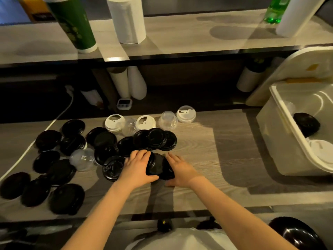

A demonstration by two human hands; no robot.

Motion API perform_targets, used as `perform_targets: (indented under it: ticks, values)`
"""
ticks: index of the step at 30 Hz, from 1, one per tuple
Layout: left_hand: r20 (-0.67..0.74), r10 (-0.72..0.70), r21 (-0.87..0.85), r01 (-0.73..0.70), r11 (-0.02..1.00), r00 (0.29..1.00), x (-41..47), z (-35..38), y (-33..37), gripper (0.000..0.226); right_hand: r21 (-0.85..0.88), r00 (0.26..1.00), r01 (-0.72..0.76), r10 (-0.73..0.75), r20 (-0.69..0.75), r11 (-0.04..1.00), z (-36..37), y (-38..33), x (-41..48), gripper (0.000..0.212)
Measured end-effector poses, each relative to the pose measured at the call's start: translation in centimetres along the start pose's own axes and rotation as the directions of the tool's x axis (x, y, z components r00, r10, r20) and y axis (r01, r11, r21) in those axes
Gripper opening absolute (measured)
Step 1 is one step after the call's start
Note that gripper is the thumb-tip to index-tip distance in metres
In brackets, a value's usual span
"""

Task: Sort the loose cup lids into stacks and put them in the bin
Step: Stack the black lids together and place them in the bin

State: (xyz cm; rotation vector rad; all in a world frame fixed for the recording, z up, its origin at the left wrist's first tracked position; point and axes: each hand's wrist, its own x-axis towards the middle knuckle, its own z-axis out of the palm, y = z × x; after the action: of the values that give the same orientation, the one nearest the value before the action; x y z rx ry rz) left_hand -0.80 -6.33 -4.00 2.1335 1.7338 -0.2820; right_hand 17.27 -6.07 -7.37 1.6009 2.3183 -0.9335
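A small stack of black lids [159, 166] sits on the wooden counter [225, 159] between my hands. My left hand [137, 167] grips its left side with curled fingers. My right hand [180, 168] lies against its right side, fingers fairly straight. Several loose black lids [106, 139] are scattered to the left and behind. White lids [115, 122] and clear dome lids [168, 120] stand in a row at the back. Another clear dome lid [82, 159] lies among the black ones. The white bin [281, 141] at the right holds black lids [306, 123] and white lids [322, 150].
A raised shelf [180, 38] at the back carries a green cup stack [73, 24], paper towel rolls [128, 20] and a green bottle [273, 11]. A white cable [59, 114] runs along the left. A timer [124, 103] sits under the shelf. A black object [295, 233] shows at bottom right.
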Motion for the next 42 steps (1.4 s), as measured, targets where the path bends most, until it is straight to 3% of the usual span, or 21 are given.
perform_targets:
  ticks: [4,10,15,20,24,28,30,32,36,42]
  values:
    - [0.013,0.044,0.000,-0.044,0.999,0.999,0.6,0.4,-0.2,0.101,-0.018,0.991,-0.011,0.009,-0.131,1.000,1.9,-0.1,0.8,0.095]
    - [0.064,0.048,-0.058,-0.044,0.997,0.997,1.8,0.4,-0.9,0.095,0.199,0.954,-0.013,0.072,-0.292,0.980,1.6,1.1,0.0,0.081]
    - [0.000,0.028,-0.094,-0.028,0.995,1.000,2.0,0.6,-1.0,0.098,0.382,0.911,-0.089,0.230,-0.342,0.920,0.1,2.7,-1.3,0.094]
    - [-0.168,0.006,-0.305,-0.058,0.951,0.986,1.2,0.0,-0.4,0.097,0.580,0.829,0.028,0.305,-0.469,0.814,-2.2,2.2,-2.7,0.089]
    - [-0.227,-0.089,-0.593,-0.065,0.803,0.970,0.5,-1.1,0.3,0.093,0.646,0.827,0.115,0.287,-0.483,0.755,-4.2,0.6,-3.6,0.085]
    - [-0.197,-0.103,-0.789,-0.095,0.608,0.975,0.1,-1.8,1.0,0.097,0.521,0.887,0.174,0.097,-0.452,0.836,-5.6,-1.2,-3.7,0.086]
    - [-0.177,-0.087,-0.861,-0.111,0.497,0.980,0.0,-2.0,1.4,0.096,0.518,0.891,0.225,0.041,-0.452,0.825,-5.9,-2.2,-3.5,0.085]
    - [-0.159,-0.048,-0.896,-0.124,0.426,0.986,-0.2,-1.9,2.0,0.086,0.552,0.894,0.270,0.008,-0.449,0.789,-6.0,-3.0,-3.3,0.085]
    - [-0.100,-0.090,-0.947,-0.067,0.314,0.991,-0.3,-1.6,2.5,0.041,0.660,0.927,0.281,-0.019,-0.374,0.697,-5.9,-3.5,-3.2,0.082]
    - [-0.003,-0.154,-0.986,0.023,0.165,0.988,-0.1,-0.9,1.4,0.043,0.845,0.977,0.201,-0.039,-0.210,0.495,-6.0,-3.6,-3.8,0.077]
